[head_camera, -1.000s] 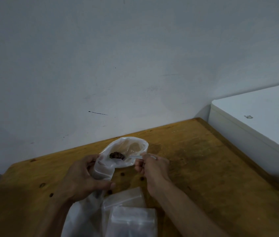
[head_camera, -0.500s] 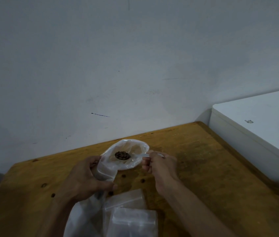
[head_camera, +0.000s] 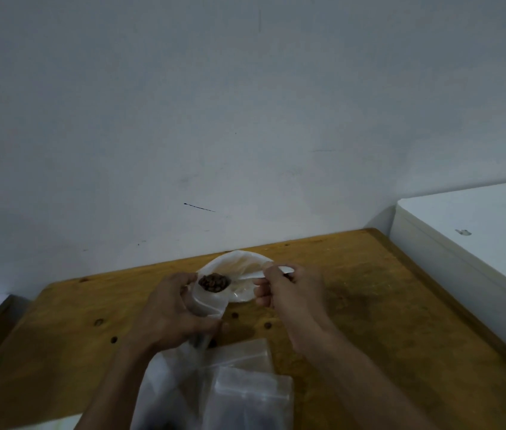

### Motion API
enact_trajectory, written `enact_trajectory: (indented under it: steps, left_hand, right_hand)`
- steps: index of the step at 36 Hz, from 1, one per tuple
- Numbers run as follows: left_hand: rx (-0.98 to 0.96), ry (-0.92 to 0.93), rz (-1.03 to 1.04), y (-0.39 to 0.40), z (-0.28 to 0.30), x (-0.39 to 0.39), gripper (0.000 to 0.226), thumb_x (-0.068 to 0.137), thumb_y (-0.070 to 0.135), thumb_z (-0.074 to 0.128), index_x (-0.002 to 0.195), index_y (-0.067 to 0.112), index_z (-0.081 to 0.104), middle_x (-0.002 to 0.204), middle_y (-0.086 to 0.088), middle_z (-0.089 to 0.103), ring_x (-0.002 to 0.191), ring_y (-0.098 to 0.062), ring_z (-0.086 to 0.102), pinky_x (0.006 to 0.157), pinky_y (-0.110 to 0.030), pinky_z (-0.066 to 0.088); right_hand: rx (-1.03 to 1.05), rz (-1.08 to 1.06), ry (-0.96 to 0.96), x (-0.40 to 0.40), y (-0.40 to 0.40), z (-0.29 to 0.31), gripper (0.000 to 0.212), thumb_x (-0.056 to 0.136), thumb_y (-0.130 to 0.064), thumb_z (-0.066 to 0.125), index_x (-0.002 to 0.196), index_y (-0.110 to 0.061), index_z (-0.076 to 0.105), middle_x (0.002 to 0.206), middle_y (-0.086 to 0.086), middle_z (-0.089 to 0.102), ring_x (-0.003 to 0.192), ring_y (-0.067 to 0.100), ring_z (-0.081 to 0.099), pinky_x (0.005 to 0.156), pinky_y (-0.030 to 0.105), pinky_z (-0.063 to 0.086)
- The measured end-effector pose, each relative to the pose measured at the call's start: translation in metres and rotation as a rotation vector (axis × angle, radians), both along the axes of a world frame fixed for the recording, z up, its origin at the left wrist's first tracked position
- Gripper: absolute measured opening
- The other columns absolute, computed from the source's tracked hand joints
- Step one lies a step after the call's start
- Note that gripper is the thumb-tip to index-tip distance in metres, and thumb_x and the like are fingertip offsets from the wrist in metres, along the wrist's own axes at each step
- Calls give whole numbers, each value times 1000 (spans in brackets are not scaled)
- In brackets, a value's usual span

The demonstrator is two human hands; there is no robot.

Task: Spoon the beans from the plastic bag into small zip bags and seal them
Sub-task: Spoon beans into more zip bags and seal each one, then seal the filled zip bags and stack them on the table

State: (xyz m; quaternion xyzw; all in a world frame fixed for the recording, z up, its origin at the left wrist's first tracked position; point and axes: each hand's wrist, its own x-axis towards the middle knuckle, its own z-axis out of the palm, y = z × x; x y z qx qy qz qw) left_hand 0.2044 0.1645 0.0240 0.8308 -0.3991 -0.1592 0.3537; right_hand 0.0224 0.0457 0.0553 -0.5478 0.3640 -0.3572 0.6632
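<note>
Beans (head_camera: 213, 282) sat heaped in the bowl of the white spoon (head_camera: 247, 277), which the right hand (head_camera: 289, 290) pinched by the handle between thumb and curled fingers. Half a second before, the loaded bowl had hung nearer the middle of the large plastic bag (head_camera: 242, 282); it had since travelled away from the right grip and now lay at the mouth of the small zip bag (head_camera: 206, 301). The left hand (head_camera: 171, 311) was closed round that small bag, thumb across its lower part and fingers behind, propping the mouth open just under the spoon. Whether the bowl was already inside the opening or only at its lip was hard to tell in the dim light. The scoop looked done and the tipping about to start. More empty zip bags (head_camera: 245, 392) lay on the wooden table (head_camera: 369, 305), nearer the body than either grip, unsealed as far as could be seen.
</note>
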Motion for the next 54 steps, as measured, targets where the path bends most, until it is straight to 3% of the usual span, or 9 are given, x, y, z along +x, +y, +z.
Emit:
enact_trajectory:
  steps: [5, 10, 21, 27, 34, 38, 42, 46, 54]
  left_hand:
    - [-30, 14, 38, 1, 2, 0, 115, 36, 53, 91, 139, 21, 51, 124, 1, 63, 105, -17, 62, 85, -37, 58]
    - [-33, 41, 35, -6, 7, 2, 125, 30, 61, 89, 140, 18, 50, 126, 0, 62, 106, -19, 61, 85, -33, 58]
    - [-34, 22, 52, -17, 6, 0, 112, 40, 46, 98, 137, 17, 51, 129, -2, 55, 102, -18, 60, 64, -21, 52]
    - [-68, 8, 45, -16, 3, 1, 111, 36, 47, 100, 133, 17, 54, 126, -1, 55, 95, -10, 61, 53, -18, 56]
    - [-106, -17, 56, -9, 5, 3, 122, 31, 67, 92, 138, 23, 51, 128, 2, 57, 107, -17, 61, 80, -37, 61]
    - [-146, -1, 79, -5, 7, 2, 116, 42, 54, 97, 143, 22, 48, 130, 2, 58, 108, -16, 59, 71, -19, 51]
    - [-209, -20, 101, 0, 17, -2, 115, 44, 51, 97, 144, 18, 49, 124, 2, 64, 102, -14, 62, 74, -21, 51]
    - [-309, -28, 135, 7, 31, -9, 108, 44, 50, 94, 139, 19, 51, 110, 8, 65, 90, -11, 66, 75, -31, 58]
    - [-398, -62, 183, 21, 48, -8, 110, 45, 45, 94, 141, 17, 50, 116, 1, 62, 102, -23, 64, 85, -39, 56]
  right_hand:
    - [-537, 59, 192, 2, 12, 1, 19, 100, -28, 58, 86, -36, 69, 73, -6, 72, 68, 8, 69, 66, 33, 61]
    - [-691, 76, 248, 6, 12, 3, 18, 101, -30, 57, 108, -26, 73, 85, -11, 71, 78, 1, 65, 61, 9, 48]
    - [-450, -15, 66, 5, -8, -7, 18, 100, -25, 60, 89, -26, 74, 69, -1, 72, 66, 10, 68, 62, 29, 57]
    - [-133, -148, -135, -1, -14, -5, 13, 97, -21, 64, 90, -18, 74, 73, 4, 74, 64, 11, 69, 54, 19, 52]
    - [-22, -262, -204, -10, -22, -9, 6, 97, -22, 65, 98, -19, 70, 72, 2, 73, 66, 11, 69, 57, 25, 54]
    - [-57, -316, -195, -14, -24, -10, 9, 98, -22, 63, 90, -23, 69, 72, 5, 72, 64, 12, 67, 57, 27, 55]
    - [-245, -436, -72, -21, -36, -16, 27, 99, -18, 61, 74, -26, 68, 71, 10, 71, 64, 19, 66, 60, 34, 55]
    - [-291, -464, 138, -22, -56, -34, 16, 96, -11, 61, 91, -10, 76, 79, 2, 74, 70, 13, 67, 54, 13, 46]
    - [-429, -401, 497, -19, -68, -66, 6, 90, -12, 68, 88, -11, 73, 73, -5, 60, 73, 14, 60, 65, 28, 47]
